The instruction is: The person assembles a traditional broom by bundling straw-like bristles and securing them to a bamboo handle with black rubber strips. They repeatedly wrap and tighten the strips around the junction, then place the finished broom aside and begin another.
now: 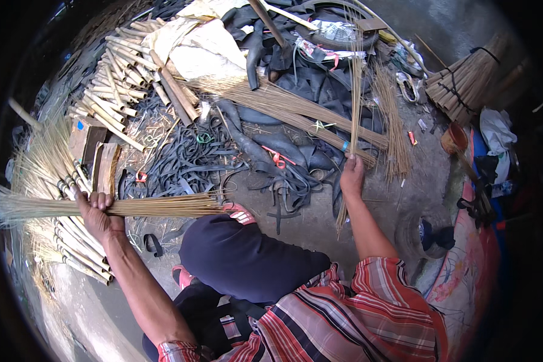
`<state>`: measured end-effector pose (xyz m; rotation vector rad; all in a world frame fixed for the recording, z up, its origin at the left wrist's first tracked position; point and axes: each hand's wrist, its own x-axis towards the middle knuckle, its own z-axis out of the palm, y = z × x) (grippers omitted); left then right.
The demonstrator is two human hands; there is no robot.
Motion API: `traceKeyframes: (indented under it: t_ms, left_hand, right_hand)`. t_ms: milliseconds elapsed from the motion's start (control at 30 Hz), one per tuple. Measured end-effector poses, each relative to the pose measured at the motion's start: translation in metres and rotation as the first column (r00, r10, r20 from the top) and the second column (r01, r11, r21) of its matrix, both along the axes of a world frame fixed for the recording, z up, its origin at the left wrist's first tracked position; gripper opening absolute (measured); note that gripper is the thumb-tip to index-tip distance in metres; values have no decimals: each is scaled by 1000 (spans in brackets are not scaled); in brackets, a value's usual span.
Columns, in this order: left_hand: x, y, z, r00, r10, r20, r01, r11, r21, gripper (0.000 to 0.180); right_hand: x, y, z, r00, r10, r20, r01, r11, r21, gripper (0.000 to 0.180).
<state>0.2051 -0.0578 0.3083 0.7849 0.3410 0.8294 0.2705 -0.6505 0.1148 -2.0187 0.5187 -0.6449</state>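
Your left hand (102, 218): fingers curled round thick straw bundle (163, 206), your side of the black strip pile (178, 148) | right hand (352, 175): fingers pinching thin straw bunch (356, 108), right of that pile

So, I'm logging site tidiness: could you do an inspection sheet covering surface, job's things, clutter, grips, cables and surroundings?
Surface: grey floor, littered with scraps.
Job's things: thick straw bundle and thin straw bunch, both held.
Clutter: heaped black strips; pale cloth above them.
Grips: left grip closed on the thick straw bundle; right grip closed on the thin straw bunch.
Cables: nothing seen.
Surroundings: pale sticks piled upper left; tied bundle upper right.
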Motion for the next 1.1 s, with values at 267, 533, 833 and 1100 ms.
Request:
traceKeyframes:
  t_ms: [267,533,833,1100]
  left_hand:
    - [6,-30,37,1000,-15,-1,15,974,224,32]
    - [-10,-74,85,857,-287,-428,509,601,616,42]
    - [-134,2,71,923,56,-381,332,388,860,30]
    - [-226,73,-30,845,437,-309,43,520,853,50]
  right_hand:
    - [-77,-101,-20,866,-470,-172,267,724,-636,60]
    - [19,205,223,287,865,411,-952,306,22,99]
    - [-102,501,335,-228,602,765,-861,-492,130,20]
    - [-176,616,246,-464,676,573,-826,-563,-6,24]
